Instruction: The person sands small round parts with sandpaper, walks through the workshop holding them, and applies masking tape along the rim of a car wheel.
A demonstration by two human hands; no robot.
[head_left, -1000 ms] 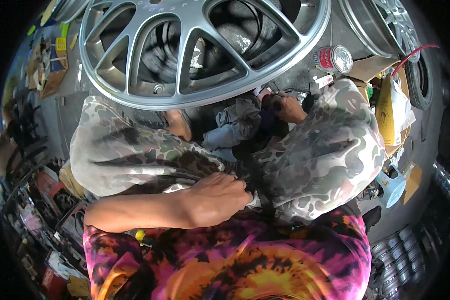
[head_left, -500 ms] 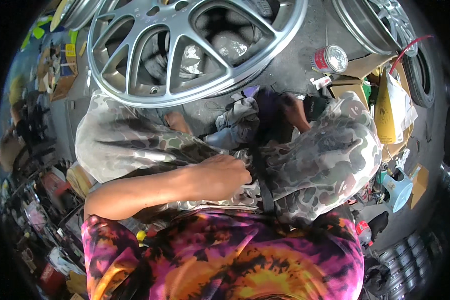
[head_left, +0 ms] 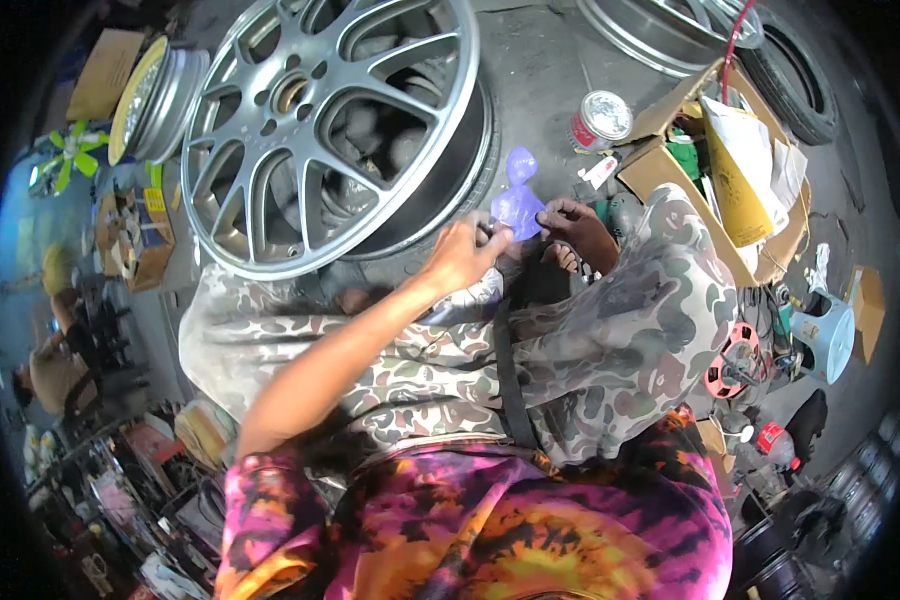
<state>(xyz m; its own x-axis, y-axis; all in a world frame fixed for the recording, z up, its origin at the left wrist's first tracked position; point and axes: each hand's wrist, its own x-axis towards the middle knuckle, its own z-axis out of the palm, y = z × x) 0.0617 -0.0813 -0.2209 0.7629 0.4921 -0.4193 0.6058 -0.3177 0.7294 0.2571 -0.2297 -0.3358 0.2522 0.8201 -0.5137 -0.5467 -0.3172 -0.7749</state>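
Observation:
Between my two hands is a thin purple piece (head_left: pixel 517 208), pinched narrow near its far end; I cannot tell whether it is cloth or a sheet. My left hand (head_left: pixel 467 252) grips its near left corner with bent fingers. At its right edge, the fingers of my right hand (head_left: pixel 578 228) are closed on it, in shade. Just left of my hands, a large silver multi-spoke car wheel rim (head_left: pixel 315 130) leans tilted, its near edge by my left knee. Beneath my hands, grey cloth (head_left: pixel 470 297) lies between my legs, partly hidden by my left forearm.
A metal tin (head_left: pixel 602 121) stands beyond my right hand. Further right sit a cardboard box (head_left: pixel 660 185) of papers, a tyre (head_left: pixel 795 90) and a pale blue stool (head_left: pixel 825 335). Another rim (head_left: pixel 165 100) and a green fan (head_left: pixel 70 155) are at left, with a seated person (head_left: pixel 65 370) farther back.
My left hand has moved from my lap forward to the purple piece. That piece is now raised and spread between both hands. The view has shifted, showing more of the rim.

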